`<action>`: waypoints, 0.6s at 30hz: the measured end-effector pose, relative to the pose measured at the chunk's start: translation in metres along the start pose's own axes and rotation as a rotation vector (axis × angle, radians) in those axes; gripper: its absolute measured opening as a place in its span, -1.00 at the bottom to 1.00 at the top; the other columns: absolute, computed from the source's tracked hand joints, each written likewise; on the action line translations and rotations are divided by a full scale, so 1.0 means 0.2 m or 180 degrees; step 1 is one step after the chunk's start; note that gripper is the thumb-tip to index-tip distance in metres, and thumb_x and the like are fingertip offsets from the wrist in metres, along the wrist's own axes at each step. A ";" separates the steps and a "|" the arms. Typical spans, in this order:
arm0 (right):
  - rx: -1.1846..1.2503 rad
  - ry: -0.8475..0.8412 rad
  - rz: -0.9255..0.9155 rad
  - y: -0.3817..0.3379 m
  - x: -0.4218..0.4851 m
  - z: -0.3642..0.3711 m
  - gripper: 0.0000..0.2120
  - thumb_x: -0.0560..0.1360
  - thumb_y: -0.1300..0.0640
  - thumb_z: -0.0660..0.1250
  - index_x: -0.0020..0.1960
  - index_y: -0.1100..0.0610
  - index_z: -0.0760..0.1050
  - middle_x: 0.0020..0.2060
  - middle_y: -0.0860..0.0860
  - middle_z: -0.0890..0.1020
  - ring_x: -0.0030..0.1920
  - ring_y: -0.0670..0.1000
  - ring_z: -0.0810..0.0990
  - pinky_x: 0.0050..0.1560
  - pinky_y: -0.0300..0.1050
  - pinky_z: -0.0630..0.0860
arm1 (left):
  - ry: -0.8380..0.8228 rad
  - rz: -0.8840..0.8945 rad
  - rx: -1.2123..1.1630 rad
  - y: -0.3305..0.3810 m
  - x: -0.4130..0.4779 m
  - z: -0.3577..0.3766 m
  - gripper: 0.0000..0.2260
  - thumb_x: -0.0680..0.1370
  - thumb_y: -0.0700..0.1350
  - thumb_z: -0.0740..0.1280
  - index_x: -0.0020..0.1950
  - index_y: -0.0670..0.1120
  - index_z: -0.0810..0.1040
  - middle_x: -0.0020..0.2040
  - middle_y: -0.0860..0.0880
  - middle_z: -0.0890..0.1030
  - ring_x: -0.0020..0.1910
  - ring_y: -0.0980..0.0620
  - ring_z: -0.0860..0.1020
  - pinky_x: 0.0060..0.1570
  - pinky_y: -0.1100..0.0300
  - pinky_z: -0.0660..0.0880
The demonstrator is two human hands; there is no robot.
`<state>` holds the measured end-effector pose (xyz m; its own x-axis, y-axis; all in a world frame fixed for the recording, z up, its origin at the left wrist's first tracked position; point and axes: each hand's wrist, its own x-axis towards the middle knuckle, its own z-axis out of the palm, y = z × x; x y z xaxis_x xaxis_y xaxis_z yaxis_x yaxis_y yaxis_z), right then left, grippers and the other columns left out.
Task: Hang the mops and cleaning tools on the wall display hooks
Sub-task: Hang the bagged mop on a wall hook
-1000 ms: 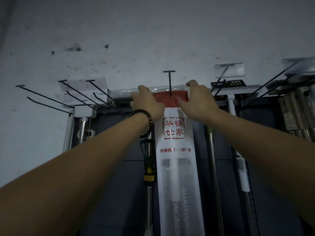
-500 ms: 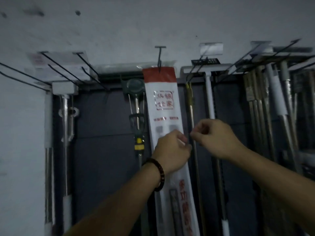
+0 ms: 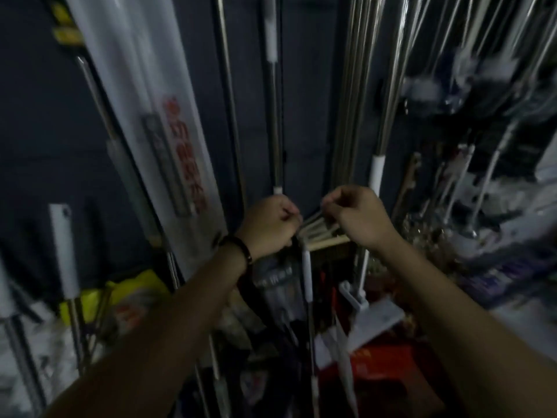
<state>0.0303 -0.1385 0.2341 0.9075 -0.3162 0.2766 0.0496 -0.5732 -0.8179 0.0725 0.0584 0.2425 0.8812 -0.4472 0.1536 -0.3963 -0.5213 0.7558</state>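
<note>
A fanned bundle of pale wooden and white tool handles [image 3: 321, 233] lies roughly crosswise between the left hand [image 3: 271, 226] and the right hand [image 3: 360, 218]. It sits just at both sets of curled fingers, and blur hides whether either hand grips it. A long white plastic-sleeved mop [image 3: 156, 110] hangs up-left.

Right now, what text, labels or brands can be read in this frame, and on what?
No text is readable; the frame is motion-blurred.
Red characters down the white packaged mop: too blurred.
Pale print on the grey package: too blurred.
Pale print on the purple package: too blurred.
</note>
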 end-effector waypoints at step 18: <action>-0.0670 -0.1127 0.2096 1.72 -0.28 0.52 -0.48 0.54 0.02 0.46 0.37 0.30 0.49 0.11 0.15 0.68 0.11 0.18 0.69 -0.07 -0.15 0.47 | -0.0996 -0.1414 0.0602 -0.72 0.09 1.27 -0.79 0.62 -0.12 0.32 -0.23 -0.04 0.46 -0.10 -0.16 0.64 -0.08 -0.12 0.59 -0.15 0.15 0.42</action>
<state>0.0398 -0.2403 -0.1157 0.8034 -0.4015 -0.4398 -0.5942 -0.4937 -0.6349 0.0798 -0.0578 -0.0254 0.8668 -0.3342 -0.3701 -0.0700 -0.8163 0.5733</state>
